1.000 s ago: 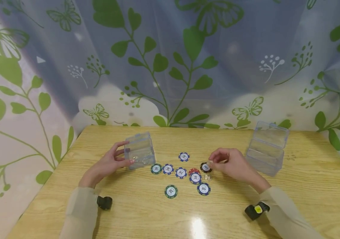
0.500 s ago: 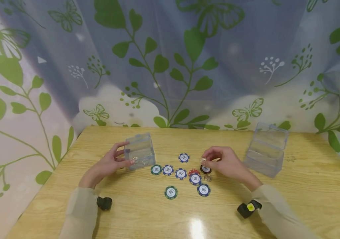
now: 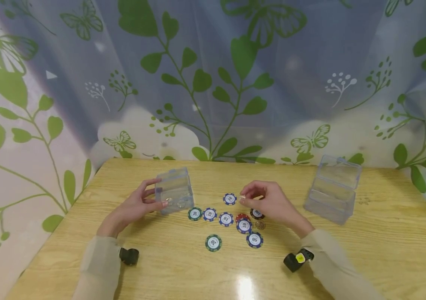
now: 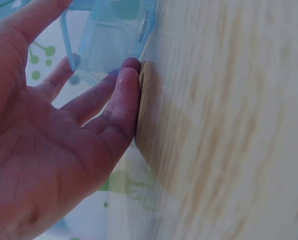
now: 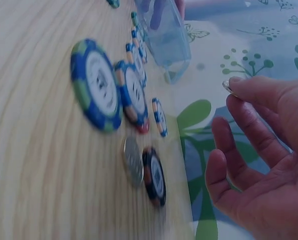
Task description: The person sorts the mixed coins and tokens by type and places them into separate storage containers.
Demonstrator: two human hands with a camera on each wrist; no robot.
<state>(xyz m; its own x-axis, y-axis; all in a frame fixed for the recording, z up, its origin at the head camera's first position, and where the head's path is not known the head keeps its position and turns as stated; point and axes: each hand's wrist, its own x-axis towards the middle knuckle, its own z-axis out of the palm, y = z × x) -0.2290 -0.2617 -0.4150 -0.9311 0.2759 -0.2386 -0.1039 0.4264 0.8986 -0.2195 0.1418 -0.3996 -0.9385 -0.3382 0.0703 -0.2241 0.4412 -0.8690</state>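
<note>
My left hand (image 3: 134, 210) grips a clear plastic box (image 3: 175, 189) by its left side, thumb at the front; its lid stands open, and coins (image 3: 181, 204) show inside. Between thumb and index finger, my right hand (image 3: 270, 202) pinches a small gold coin (image 5: 228, 88), held above the table. Just left of those fingertips lies a blue 10 poker chip (image 3: 230, 199). Beneath the hand sit a black 100 chip (image 3: 256, 214), partly hidden, and another coin (image 3: 260, 225). A blue 10 chip (image 3: 244, 226) overlaps a red chip (image 3: 240, 218).
A second clear box (image 3: 330, 200) with a raised lid stands at the right. Other chips lie between the hands, including a green 20 chip (image 3: 213, 243) and a blue 50 chip (image 3: 255, 240). A patterned curtain (image 3: 213, 83) hangs behind the wooden table (image 3: 183, 266).
My right hand has moved left with the coin, from beside the black chip toward the blue 10 chip at the back. The left hand and its box stay almost still.
</note>
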